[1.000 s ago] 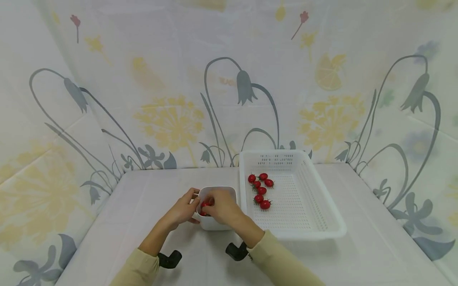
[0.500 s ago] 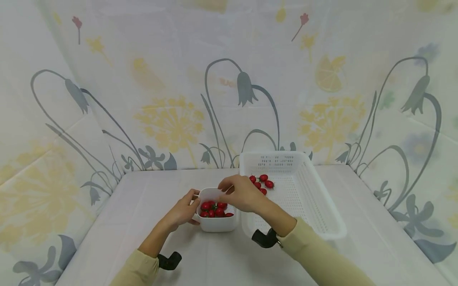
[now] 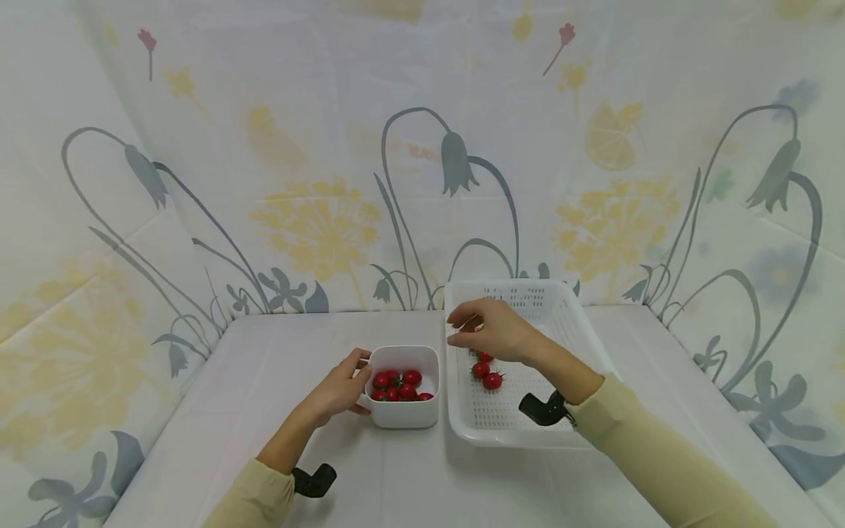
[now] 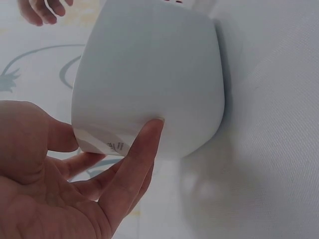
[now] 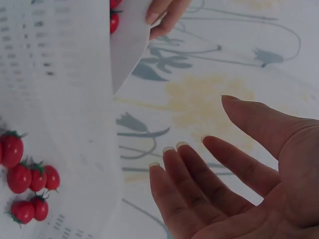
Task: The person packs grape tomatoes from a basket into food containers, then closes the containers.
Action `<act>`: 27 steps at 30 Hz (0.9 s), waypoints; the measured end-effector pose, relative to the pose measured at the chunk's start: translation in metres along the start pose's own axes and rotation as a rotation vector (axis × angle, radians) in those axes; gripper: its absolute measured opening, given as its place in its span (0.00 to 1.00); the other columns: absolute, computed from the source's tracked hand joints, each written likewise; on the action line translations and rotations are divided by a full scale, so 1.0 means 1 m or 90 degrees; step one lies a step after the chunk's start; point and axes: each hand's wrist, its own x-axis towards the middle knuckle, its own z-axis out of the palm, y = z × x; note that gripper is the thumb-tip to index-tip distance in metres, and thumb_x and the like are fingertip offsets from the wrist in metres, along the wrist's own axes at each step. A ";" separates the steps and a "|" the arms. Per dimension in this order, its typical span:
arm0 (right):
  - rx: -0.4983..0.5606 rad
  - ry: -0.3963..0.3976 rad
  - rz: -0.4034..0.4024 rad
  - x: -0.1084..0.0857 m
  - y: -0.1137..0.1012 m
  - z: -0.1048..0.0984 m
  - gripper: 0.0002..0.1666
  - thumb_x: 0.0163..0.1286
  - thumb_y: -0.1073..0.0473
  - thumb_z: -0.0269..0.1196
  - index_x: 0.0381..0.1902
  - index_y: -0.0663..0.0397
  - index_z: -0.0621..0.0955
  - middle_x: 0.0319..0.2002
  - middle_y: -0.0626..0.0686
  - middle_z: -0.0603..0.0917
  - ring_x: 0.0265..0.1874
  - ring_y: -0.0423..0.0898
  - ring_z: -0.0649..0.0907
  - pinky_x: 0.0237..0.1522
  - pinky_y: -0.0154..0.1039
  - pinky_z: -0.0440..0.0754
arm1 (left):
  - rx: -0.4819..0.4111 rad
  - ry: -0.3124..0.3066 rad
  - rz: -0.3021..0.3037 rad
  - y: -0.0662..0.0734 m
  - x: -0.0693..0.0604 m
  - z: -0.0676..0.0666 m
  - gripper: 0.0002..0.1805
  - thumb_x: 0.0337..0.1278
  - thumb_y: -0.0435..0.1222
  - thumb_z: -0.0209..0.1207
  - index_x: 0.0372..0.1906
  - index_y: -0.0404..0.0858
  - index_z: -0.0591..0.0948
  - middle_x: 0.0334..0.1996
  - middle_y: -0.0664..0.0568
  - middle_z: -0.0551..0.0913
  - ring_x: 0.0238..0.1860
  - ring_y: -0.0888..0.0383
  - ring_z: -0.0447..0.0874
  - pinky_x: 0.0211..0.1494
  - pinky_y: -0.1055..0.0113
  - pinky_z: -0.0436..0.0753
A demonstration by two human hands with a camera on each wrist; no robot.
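My left hand (image 3: 339, 385) holds the left side of a small white plastic box (image 3: 404, 416). In the left wrist view, its fingers bear on the white outer wall. Several red cherry tomatoes (image 3: 407, 391) lie inside this box. To the right, my right hand (image 3: 498, 330) hovers over the left part of a white perforated basket (image 3: 515, 438). Its fingers are loosely bent, and the right wrist view shows them spread apart with nothing between them. Below it lie several cherry tomatoes (image 3: 492, 380) with green stems, some hidden by the hand in the head view.
A white cloth covers the table (image 3: 383, 484). Behind it hangs a flower-printed curtain (image 3: 317, 132). The basket stands just right of the box, its raised rim between the two. Each wrist carries a black mount (image 3: 315, 481).
My right hand has come up out of the white box and moved right, over the basket. More tomatoes in the box are now visible. The left hand has stayed at the box.
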 end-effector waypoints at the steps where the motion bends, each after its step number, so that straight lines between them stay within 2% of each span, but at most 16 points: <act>1: 0.002 0.001 0.004 0.001 0.005 -0.004 0.19 0.68 0.56 0.69 0.54 0.59 0.84 0.49 0.54 0.87 0.48 0.49 0.85 0.47 0.44 0.87 | 0.001 0.001 0.001 0.000 0.000 0.000 0.17 0.81 0.35 0.44 0.66 0.34 0.69 0.64 0.34 0.72 0.51 0.43 0.80 0.34 0.52 0.91; 7: -0.016 0.017 0.019 0.003 0.031 -0.022 0.21 0.69 0.56 0.68 0.55 0.62 0.83 0.51 0.58 0.86 0.51 0.55 0.85 0.49 0.49 0.87 | -0.003 0.003 0.000 0.001 0.000 0.000 0.17 0.80 0.34 0.44 0.65 0.34 0.69 0.62 0.34 0.73 0.48 0.43 0.78 0.34 0.51 0.91; 10: -0.014 0.024 0.031 0.004 0.045 -0.029 0.22 0.70 0.56 0.67 0.56 0.64 0.82 0.53 0.60 0.85 0.52 0.57 0.85 0.52 0.52 0.86 | -0.004 0.005 -0.001 0.000 0.000 0.000 0.16 0.80 0.34 0.44 0.65 0.34 0.70 0.62 0.35 0.73 0.49 0.43 0.79 0.34 0.51 0.91; 15: -0.012 0.030 0.058 0.007 0.065 -0.039 0.23 0.71 0.56 0.67 0.57 0.65 0.81 0.53 0.63 0.84 0.53 0.60 0.84 0.52 0.53 0.86 | -0.003 0.005 -0.004 0.000 -0.001 0.000 0.16 0.80 0.34 0.44 0.65 0.34 0.70 0.63 0.35 0.73 0.51 0.42 0.80 0.34 0.51 0.91; 27: -0.017 0.020 0.092 0.017 0.104 -0.043 0.23 0.71 0.58 0.67 0.56 0.69 0.80 0.50 0.65 0.84 0.50 0.60 0.84 0.48 0.50 0.87 | 0.002 0.008 -0.009 0.001 0.001 0.000 0.16 0.80 0.35 0.45 0.65 0.35 0.70 0.64 0.35 0.73 0.51 0.42 0.80 0.34 0.51 0.91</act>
